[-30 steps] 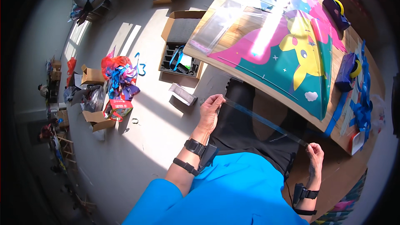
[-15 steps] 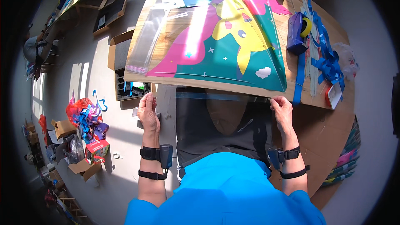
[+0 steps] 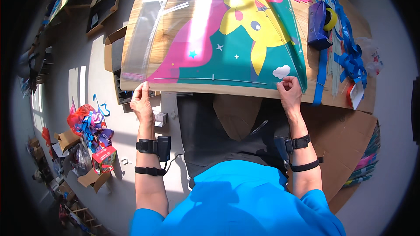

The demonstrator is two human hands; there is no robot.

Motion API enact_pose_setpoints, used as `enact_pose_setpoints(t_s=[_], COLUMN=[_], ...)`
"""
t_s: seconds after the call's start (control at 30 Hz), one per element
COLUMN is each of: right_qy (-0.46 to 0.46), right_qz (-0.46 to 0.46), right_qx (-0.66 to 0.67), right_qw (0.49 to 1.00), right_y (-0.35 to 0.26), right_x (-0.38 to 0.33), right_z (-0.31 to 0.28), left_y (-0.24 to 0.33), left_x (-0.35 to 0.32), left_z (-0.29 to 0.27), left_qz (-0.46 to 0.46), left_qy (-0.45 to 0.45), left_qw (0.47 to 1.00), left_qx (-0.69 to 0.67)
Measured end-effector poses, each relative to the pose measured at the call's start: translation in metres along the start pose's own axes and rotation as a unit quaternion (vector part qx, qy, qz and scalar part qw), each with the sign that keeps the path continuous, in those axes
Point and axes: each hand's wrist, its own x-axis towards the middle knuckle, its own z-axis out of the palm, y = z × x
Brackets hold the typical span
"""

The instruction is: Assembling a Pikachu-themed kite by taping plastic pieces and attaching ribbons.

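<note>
A printed sheet, teal and pink with a yellow cartoon animal [image 3: 251, 26], lies at the table's near edge. A thin white rod [image 3: 188, 79] runs along its near side. My left hand [image 3: 142, 102] is pinched at the sheet's near left corner. At the near right corner, my right hand [image 3: 289, 94] is also closed in a pinch over the sheet's edge. Both hands seem to hold a clear plastic film, which is hard to see against the table. Beside the sheet, on the left, lies a long clear plastic sleeve [image 3: 144, 39].
To the right stand a blue tape dispenser [image 3: 318, 25] with yellow tape, tangled blue ribbon [image 3: 353, 63] and pale thin sticks [image 3: 333, 67]. Cardboard [image 3: 337, 144] leans under the table's right side. Boxes and a red bag [image 3: 83, 116] of scraps sit on the floor at left.
Both hands have moved up from below the table edge to the sheet's near edge, the left one also leftward. The clear film between them is less visible now.
</note>
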Motion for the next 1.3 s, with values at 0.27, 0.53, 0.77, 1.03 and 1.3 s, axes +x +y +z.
enact_pose_setpoints(t_s=[0.27,0.53,0.77,1.03,1.3], right_qy=[-0.014,-0.027,-0.03,-0.034,-0.034], right_qz=[0.01,-0.005,0.004,0.016,0.003], right_qx=[0.013,0.02,-0.021,-0.018,-0.005], right_qw=[1.0,0.999,0.999,0.999,0.999], right_y=[0.02,0.023,0.021,0.018,0.003], right_x=[0.003,0.012,0.011,0.01,0.008], right_z=[-0.009,-0.007,-0.005,-0.01,0.002], left_y=[0.01,0.004,-0.001,0.001,-0.01], left_x=[0.002,0.013,0.017,0.017,0.023], left_z=[0.02,0.025,0.023,0.029,0.013], left_qz=[0.103,0.088,0.102,0.107,0.058], left_qy=[0.031,0.048,0.033,0.025,0.02], left_qw=[0.983,0.98,0.973,0.972,0.982], left_qx=[0.147,0.171,0.205,0.207,0.181])
